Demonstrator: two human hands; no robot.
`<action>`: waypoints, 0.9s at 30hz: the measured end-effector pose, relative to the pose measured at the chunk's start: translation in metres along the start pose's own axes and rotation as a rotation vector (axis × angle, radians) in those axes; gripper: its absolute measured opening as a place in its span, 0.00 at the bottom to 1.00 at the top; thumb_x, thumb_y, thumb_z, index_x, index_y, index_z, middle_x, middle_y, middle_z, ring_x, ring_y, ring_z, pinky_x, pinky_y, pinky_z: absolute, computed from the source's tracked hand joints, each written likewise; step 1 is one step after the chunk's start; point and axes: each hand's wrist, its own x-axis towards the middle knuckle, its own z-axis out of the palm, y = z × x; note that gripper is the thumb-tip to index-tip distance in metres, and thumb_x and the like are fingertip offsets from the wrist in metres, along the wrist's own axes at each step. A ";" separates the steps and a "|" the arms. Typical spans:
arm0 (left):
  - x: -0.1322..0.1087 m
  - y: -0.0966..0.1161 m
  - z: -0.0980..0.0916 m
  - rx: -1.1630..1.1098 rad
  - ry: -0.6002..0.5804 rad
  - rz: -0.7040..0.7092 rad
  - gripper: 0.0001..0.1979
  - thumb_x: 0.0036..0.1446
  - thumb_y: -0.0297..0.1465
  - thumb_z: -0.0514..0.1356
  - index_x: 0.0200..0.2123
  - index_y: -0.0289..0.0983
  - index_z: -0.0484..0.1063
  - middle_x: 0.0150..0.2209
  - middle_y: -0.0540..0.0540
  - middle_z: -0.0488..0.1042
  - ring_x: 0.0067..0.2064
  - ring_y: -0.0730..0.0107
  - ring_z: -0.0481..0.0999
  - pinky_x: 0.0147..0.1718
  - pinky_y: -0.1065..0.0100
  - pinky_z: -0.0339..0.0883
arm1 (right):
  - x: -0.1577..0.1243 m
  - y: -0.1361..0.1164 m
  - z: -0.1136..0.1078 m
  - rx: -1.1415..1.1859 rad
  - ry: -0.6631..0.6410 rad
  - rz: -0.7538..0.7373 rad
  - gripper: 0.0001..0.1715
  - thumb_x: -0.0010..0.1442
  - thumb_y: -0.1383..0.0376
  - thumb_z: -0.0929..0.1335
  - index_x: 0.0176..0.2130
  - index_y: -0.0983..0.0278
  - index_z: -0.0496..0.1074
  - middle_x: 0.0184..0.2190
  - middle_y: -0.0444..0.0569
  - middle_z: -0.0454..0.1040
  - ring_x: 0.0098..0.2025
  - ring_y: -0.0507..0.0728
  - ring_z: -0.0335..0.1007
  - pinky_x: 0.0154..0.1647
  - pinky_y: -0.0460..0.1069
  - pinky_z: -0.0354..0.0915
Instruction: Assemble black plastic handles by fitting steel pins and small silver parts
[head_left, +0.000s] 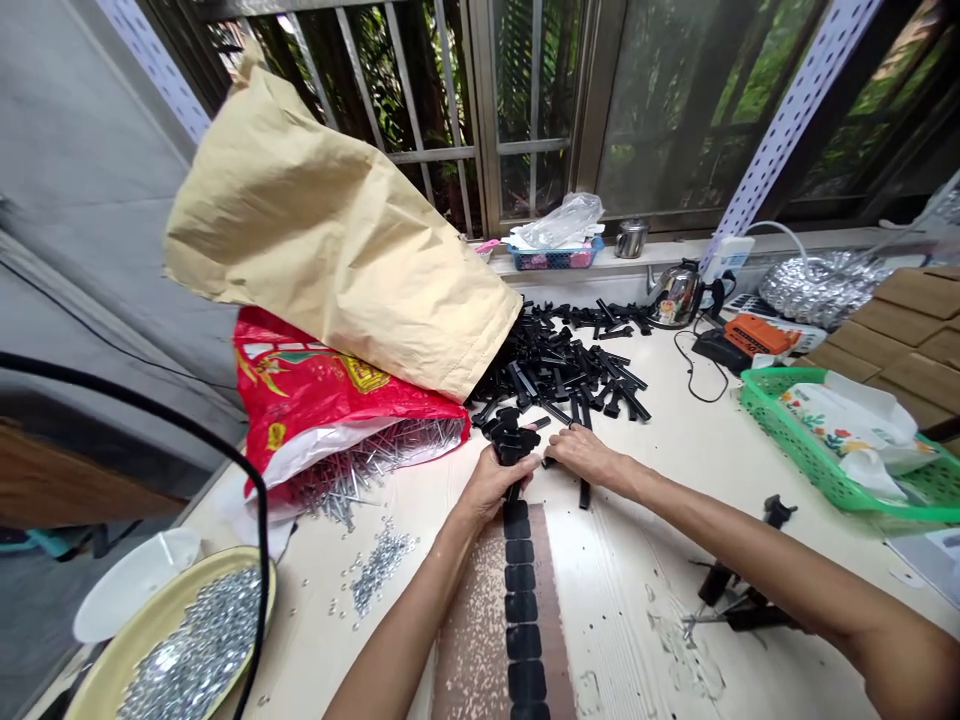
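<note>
My left hand (491,485) is closed round a bundle of black plastic pieces (512,440), held upright at the far end of a row of black pieces (523,610) lined up on a brown strip (472,640). My right hand (583,455) lies palm down just right of it, fingers reaching into the near edge of a pile of loose black plastic pieces (570,365). What its fingertips pinch is too small to tell. A single black piece (584,493) lies under that wrist.
A tan paper sack (330,230) spills the black parts; a red bag (315,400) spills metal screws (367,465). A yellow dish of small metal nuts (187,650) sits near left. A green basket (840,440), kettle (675,292) and pliers (735,605) lie right.
</note>
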 end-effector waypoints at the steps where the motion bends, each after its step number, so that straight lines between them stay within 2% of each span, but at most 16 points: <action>1: -0.003 0.001 -0.002 -0.003 0.006 0.005 0.28 0.44 0.37 0.68 0.48 0.33 0.69 0.19 0.55 0.67 0.19 0.79 0.64 0.18 0.76 0.55 | -0.001 0.000 -0.003 -0.011 0.013 0.017 0.10 0.57 0.74 0.64 0.32 0.64 0.73 0.33 0.50 0.73 0.39 0.57 0.70 0.42 0.51 0.60; 3: -0.007 0.001 -0.006 -0.029 0.035 0.032 0.23 0.44 0.36 0.68 0.43 0.31 0.72 0.21 0.53 0.69 0.21 0.78 0.67 0.19 0.75 0.58 | -0.005 -0.003 -0.014 0.006 0.121 0.095 0.10 0.59 0.74 0.62 0.38 0.66 0.71 0.37 0.53 0.72 0.39 0.57 0.69 0.40 0.50 0.61; 4: -0.007 0.001 -0.008 -0.058 0.045 0.049 0.21 0.44 0.35 0.68 0.41 0.31 0.72 0.23 0.50 0.71 0.24 0.75 0.70 0.21 0.74 0.61 | -0.008 -0.007 -0.020 0.054 0.232 0.146 0.10 0.60 0.73 0.61 0.40 0.66 0.69 0.39 0.54 0.71 0.40 0.57 0.68 0.40 0.50 0.62; 7: -0.007 0.000 -0.006 -0.212 0.056 0.075 0.21 0.44 0.32 0.68 0.42 0.33 0.72 0.38 0.43 0.76 0.37 0.64 0.77 0.32 0.67 0.70 | -0.015 -0.030 -0.035 0.376 0.684 0.281 0.07 0.62 0.67 0.61 0.40 0.65 0.67 0.40 0.52 0.70 0.41 0.55 0.67 0.42 0.49 0.64; 8: -0.007 0.000 -0.003 -0.283 0.069 0.079 0.21 0.44 0.32 0.68 0.44 0.34 0.72 0.43 0.41 0.76 0.41 0.61 0.77 0.36 0.64 0.71 | -0.015 -0.042 -0.036 0.519 0.793 0.297 0.07 0.62 0.65 0.62 0.40 0.64 0.66 0.39 0.51 0.70 0.42 0.55 0.68 0.42 0.49 0.64; 10: -0.008 0.000 0.003 -0.421 0.114 0.096 0.22 0.45 0.32 0.68 0.46 0.36 0.71 0.47 0.41 0.75 0.47 0.58 0.75 0.44 0.60 0.70 | -0.014 -0.068 -0.030 0.765 0.864 0.290 0.10 0.62 0.62 0.63 0.43 0.63 0.67 0.40 0.50 0.71 0.42 0.55 0.68 0.43 0.50 0.66; 12: -0.014 0.001 0.007 -0.495 0.137 0.100 0.22 0.45 0.32 0.68 0.46 0.36 0.72 0.48 0.41 0.75 0.50 0.59 0.73 0.46 0.60 0.68 | -0.013 -0.090 -0.016 0.890 0.835 0.247 0.12 0.62 0.61 0.63 0.45 0.62 0.68 0.41 0.50 0.72 0.44 0.56 0.68 0.46 0.52 0.66; 15: -0.035 0.001 -0.003 -0.452 0.156 0.046 0.23 0.42 0.31 0.70 0.44 0.35 0.74 0.46 0.41 0.76 0.46 0.59 0.75 0.42 0.62 0.71 | -0.011 -0.109 0.007 0.887 0.760 0.141 0.11 0.60 0.60 0.65 0.41 0.61 0.73 0.42 0.51 0.72 0.48 0.59 0.66 0.48 0.56 0.65; 17: -0.056 -0.001 -0.019 -0.370 0.263 0.032 0.21 0.41 0.31 0.70 0.42 0.33 0.75 0.43 0.40 0.76 0.40 0.62 0.76 0.34 0.66 0.73 | -0.006 -0.114 0.017 0.922 0.627 0.042 0.11 0.60 0.59 0.65 0.39 0.60 0.75 0.40 0.51 0.72 0.46 0.58 0.68 0.43 0.55 0.67; 20: -0.093 -0.008 -0.048 -0.247 0.508 0.087 0.18 0.40 0.32 0.70 0.36 0.32 0.76 0.37 0.43 0.76 0.31 0.71 0.74 0.25 0.72 0.70 | 0.014 -0.123 0.019 0.952 0.441 -0.065 0.12 0.61 0.60 0.65 0.40 0.61 0.75 0.37 0.49 0.74 0.39 0.55 0.70 0.39 0.51 0.67; 22: -0.116 -0.012 -0.064 -0.183 0.607 0.142 0.16 0.41 0.31 0.70 0.35 0.33 0.75 0.35 0.46 0.75 0.28 0.76 0.71 0.24 0.73 0.68 | 0.038 -0.135 0.016 0.806 0.375 -0.114 0.11 0.62 0.62 0.64 0.40 0.63 0.74 0.37 0.49 0.75 0.38 0.54 0.70 0.40 0.49 0.65; 25: -0.143 -0.018 -0.081 -0.115 0.640 0.200 0.14 0.43 0.31 0.68 0.36 0.34 0.74 0.35 0.48 0.73 0.25 0.79 0.69 0.23 0.74 0.66 | 0.083 -0.165 0.013 0.473 0.215 -0.133 0.13 0.64 0.63 0.62 0.40 0.63 0.74 0.37 0.48 0.75 0.39 0.52 0.70 0.40 0.45 0.62; 27: -0.154 -0.019 -0.088 -0.091 0.657 0.215 0.13 0.44 0.32 0.67 0.35 0.34 0.74 0.34 0.48 0.73 0.25 0.79 0.68 0.23 0.75 0.64 | 0.114 -0.187 0.013 0.357 0.150 -0.095 0.14 0.65 0.61 0.60 0.40 0.63 0.73 0.39 0.49 0.75 0.41 0.52 0.70 0.40 0.45 0.60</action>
